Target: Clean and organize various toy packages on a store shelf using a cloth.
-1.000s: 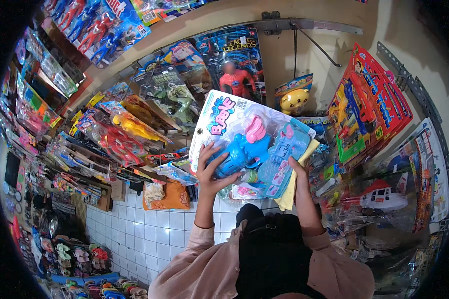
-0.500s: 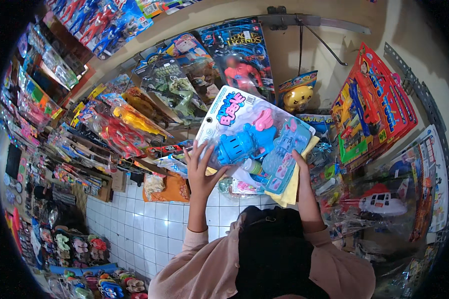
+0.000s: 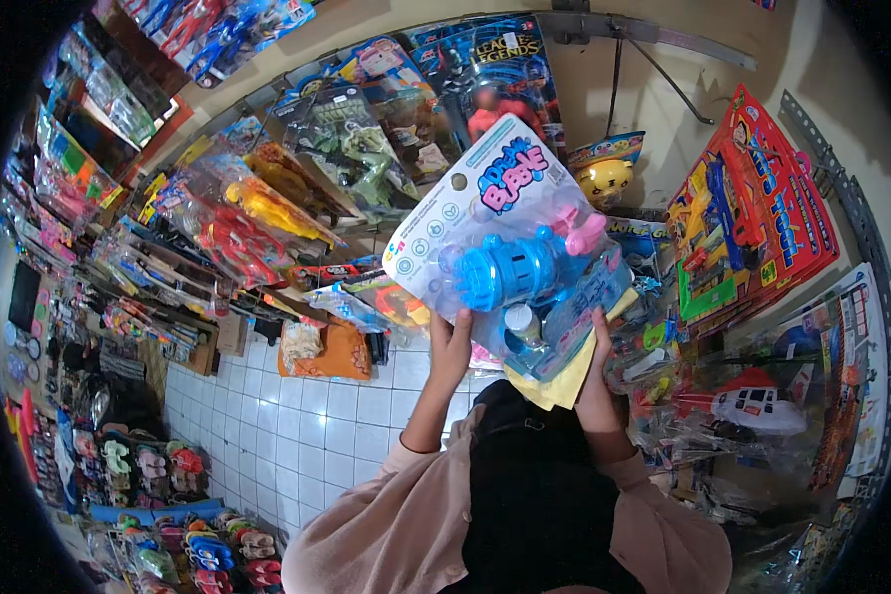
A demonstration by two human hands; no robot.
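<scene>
Both hands hold up a blister pack point(image 3: 436, 233) with a white card, tilted in front of the shelf. Behind its clear plastic sit a blue bubble toy point(image 3: 510, 272), a pink piece point(image 3: 579, 230) and a small bottle with a white cap point(image 3: 522, 323). At the pack's lower left edge is my left hand point(image 3: 450, 346), thumb in front and fingers hidden behind. My right hand point(image 3: 594, 371) grips the lower right edge, its thumb on the plastic. Pale yellow sheets point(image 3: 554, 378) stick out under the pack beside my right hand.
Packaged toy figures point(image 3: 257, 213) hang in rows on the left and ahead. Red-carded tool sets point(image 3: 752, 213) and a bagged toy helicopter point(image 3: 757, 401) are on the right. A bare metal hook point(image 3: 668, 84) juts out above. Sandals point(image 3: 208, 549) lie lower left by the tiled floor point(image 3: 307, 436).
The pack has turned and tipped more toward me. My left hand has moved from spread fingers on its front left side to a hold at the lower left edge.
</scene>
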